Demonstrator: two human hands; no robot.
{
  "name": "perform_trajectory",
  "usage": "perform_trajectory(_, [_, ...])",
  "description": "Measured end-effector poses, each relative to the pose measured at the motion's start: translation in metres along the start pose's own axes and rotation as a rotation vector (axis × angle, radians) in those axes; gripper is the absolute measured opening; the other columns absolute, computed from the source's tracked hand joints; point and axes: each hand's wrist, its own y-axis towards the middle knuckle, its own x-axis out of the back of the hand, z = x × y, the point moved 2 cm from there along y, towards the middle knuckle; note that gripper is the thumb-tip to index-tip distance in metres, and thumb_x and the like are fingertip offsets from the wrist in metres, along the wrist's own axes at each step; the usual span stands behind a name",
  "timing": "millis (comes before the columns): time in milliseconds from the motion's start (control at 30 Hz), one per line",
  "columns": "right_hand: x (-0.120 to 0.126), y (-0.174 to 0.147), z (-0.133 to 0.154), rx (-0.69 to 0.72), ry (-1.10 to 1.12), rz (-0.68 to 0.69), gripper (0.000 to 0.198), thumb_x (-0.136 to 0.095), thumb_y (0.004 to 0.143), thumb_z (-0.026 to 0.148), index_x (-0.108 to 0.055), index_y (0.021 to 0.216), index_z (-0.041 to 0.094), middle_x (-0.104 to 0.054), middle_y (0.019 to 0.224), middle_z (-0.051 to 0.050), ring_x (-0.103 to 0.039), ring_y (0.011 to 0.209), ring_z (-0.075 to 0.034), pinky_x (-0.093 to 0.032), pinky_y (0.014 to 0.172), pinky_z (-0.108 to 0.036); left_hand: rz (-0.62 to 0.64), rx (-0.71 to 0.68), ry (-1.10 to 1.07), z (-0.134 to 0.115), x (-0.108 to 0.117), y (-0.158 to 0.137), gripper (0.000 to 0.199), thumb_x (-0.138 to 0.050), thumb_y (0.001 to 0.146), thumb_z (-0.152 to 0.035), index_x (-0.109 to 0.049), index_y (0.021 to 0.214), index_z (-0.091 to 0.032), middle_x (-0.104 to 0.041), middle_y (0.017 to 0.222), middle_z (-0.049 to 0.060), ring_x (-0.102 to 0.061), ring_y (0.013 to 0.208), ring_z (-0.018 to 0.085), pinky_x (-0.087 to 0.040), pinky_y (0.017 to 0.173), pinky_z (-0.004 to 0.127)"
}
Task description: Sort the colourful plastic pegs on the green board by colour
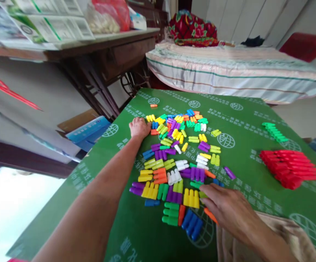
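Observation:
Many bullet-shaped plastic building blocks lie spread over the green board (pixel 78 203), in yellow, white, purple, orange, blue and green; some are joined in rows. My left hand (pixel 139 127) rests on the board at the far left edge of the spread, fingers apart, beside an orange block (pixel 155 132). My right hand (pixel 229 202) reaches over the near right edge, fingers stretched out and partly covering a lime-green block (pixel 202 195). Near its fingertips are a yellow block row (pixel 191 198) and an orange block (pixel 210 215). A blue block row (pixel 192 224) lies closest to me.
A stack of joined red blocks (pixel 286 167) sits on the right of the board, with a green block row (pixel 275 131) beyond it. Beige cloth (pixel 289 233) lies under my right forearm. A wooden table (pixel 114 42) stands at left, a bed (pixel 229 72) behind.

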Motion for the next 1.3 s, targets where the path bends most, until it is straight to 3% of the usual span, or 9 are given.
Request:
perform_trajectory(133, [-0.005, -0.004, 0.003, -0.021, -0.004, -0.002, 0.022, -0.039, 0.091, 0.025, -0.06, 0.09, 0.025, -0.068, 0.084, -0.001, -0.065, 0.072, -0.017, -0.043, 0.06, -0.027, 0.054, -0.038, -0.019, 0.005, -0.001, -0.001, 0.052, -0.037, 0.085, -0.046, -0.052, 0.122, -0.012, -0.045, 0.139, 0.017, -0.036, 0.131, 0.031, -0.031, 0.105, 0.045])
perform_trajectory(367, [-0.011, -0.008, 0.013, -0.015, 0.039, -0.002, 0.022, -0.037, 0.093, 0.026, -0.06, 0.095, 0.025, -0.068, 0.089, -0.001, -0.066, 0.076, -0.018, -0.045, 0.064, -0.028, 0.104, -0.066, -0.039, 0.006, -0.002, -0.011, 0.061, -0.028, 0.089, -0.046, -0.04, 0.135, -0.007, -0.031, 0.15, 0.019, -0.024, 0.139, 0.032, -0.023, 0.11, 0.048])
perform_trajectory(567, [-0.01, -0.005, 0.03, 0.011, 0.033, 0.032, 0.025, -0.036, 0.094, 0.027, -0.061, 0.092, 0.024, -0.069, 0.088, -0.002, -0.065, 0.077, -0.017, -0.044, 0.064, -0.026, 0.109, -0.097, -0.052, 0.007, 0.002, -0.026, 0.055, -0.031, 0.089, -0.042, -0.045, 0.131, -0.009, -0.035, 0.148, 0.017, -0.027, 0.138, 0.031, -0.024, 0.111, 0.046])
perform_trajectory(800, [-0.002, 0.02, 0.045, 0.026, -0.048, 0.148, 0.035, -0.036, 0.093, 0.024, -0.055, 0.122, 0.031, -0.072, 0.083, -0.003, -0.068, 0.077, -0.019, -0.041, 0.061, -0.025, 0.117, -0.165, -0.098, 0.018, 0.009, -0.055, 0.047, -0.037, 0.088, -0.037, -0.05, 0.126, -0.012, -0.039, 0.146, 0.015, -0.031, 0.137, 0.028, -0.026, 0.111, 0.044])
perform_trajectory(933, [-0.004, 0.032, 0.042, -0.042, -0.116, 0.173, 0.038, -0.041, 0.091, 0.03, -0.053, 0.127, 0.028, -0.073, 0.08, -0.006, -0.069, 0.075, -0.022, -0.041, 0.06, -0.027, 0.106, -0.208, -0.153, 0.025, 0.021, -0.074, 0.04, -0.045, 0.083, -0.032, -0.056, 0.118, -0.015, -0.052, 0.135, 0.012, -0.044, 0.128, 0.024, -0.035, 0.108, 0.038])
perform_trajectory(1033, [-0.005, 0.034, 0.039, -0.046, -0.105, 0.154, 0.037, -0.041, 0.092, 0.032, -0.053, 0.127, 0.029, -0.073, 0.082, -0.007, -0.069, 0.077, -0.022, -0.042, 0.061, -0.027, 0.076, -0.235, -0.217, 0.027, 0.043, -0.11, 0.039, -0.041, 0.086, -0.031, -0.058, 0.115, -0.013, -0.062, 0.121, 0.013, -0.056, 0.115, 0.022, -0.043, 0.101, 0.035])
perform_trajectory(1100, [-0.005, 0.034, 0.038, -0.04, -0.099, 0.146, 0.036, -0.039, 0.092, 0.031, -0.055, 0.125, 0.029, -0.073, 0.081, -0.006, -0.069, 0.076, -0.023, -0.042, 0.061, -0.028, 0.049, -0.28, -0.263, 0.023, 0.061, -0.149, 0.04, -0.039, 0.088, -0.035, -0.058, 0.116, -0.014, -0.062, 0.123, 0.011, -0.055, 0.117, 0.021, -0.044, 0.102, 0.034])
perform_trajectory(1200, [-0.005, 0.035, 0.038, -0.03, -0.11, 0.142, 0.035, -0.038, 0.092, 0.029, -0.057, 0.122, 0.03, -0.073, 0.081, -0.005, -0.069, 0.076, -0.024, -0.042, 0.059, -0.028, 0.044, -0.542, -0.452, 0.005, 0.083, -0.219, 0.037, -0.041, 0.09, -0.035, -0.057, 0.119, -0.02, -0.064, 0.12, 0.009, -0.059, 0.113, 0.019, -0.05, 0.096, 0.034])
perform_trajectory(1300, [-0.005, 0.036, 0.038, -0.031, -0.126, 0.147, 0.036, -0.037, 0.092, 0.027, -0.056, 0.123, 0.03, -0.073, 0.084, -0.006, -0.069, 0.077, -0.024, -0.043, 0.06, -0.029, 0.058, -0.739, -0.426, -0.016, 0.091, -0.275, 0.038, -0.047, 0.088, -0.035, -0.056, 0.122, -0.021, -0.061, 0.126, 0.009, -0.054, 0.121, 0.022, -0.047, 0.101, 0.04])
